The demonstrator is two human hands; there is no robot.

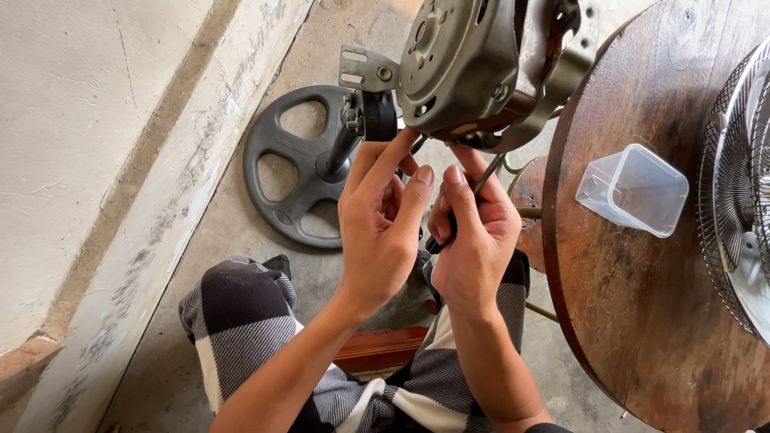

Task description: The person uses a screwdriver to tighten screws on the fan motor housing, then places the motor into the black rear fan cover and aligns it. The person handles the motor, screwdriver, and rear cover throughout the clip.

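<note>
Two hands are in view, both the person's own. The left hand (377,224) has its index finger extended upward, the tip touching the underside of the grey metal fan motor housing (461,60); its remaining fingers are curled loosely inward, and whether they pinch anything cannot be told. The right hand (473,236) is clenched around one screwdriver (488,175), whose thin shaft rises from between thumb and fingers to the lower edge of the motor; the dark handle is mostly hidden in the palm. One motor unit is present, held up on one dark stand pole (341,148), with one small metal bracket plate (365,70) projecting from its left side. The pole stands in one round dark grey base (285,172) with cut-out openings, set on the concrete floor (241,232). To the right stands one round wooden table (634,281); on it sit one clear plastic container (638,188), lying tilted, and one wire fan guard (738,184), partly out of frame. Below the hands, the person's legs in black-and-white checked cloth (241,313) are visible. One pale wall (80,120) runs along the left.
</note>
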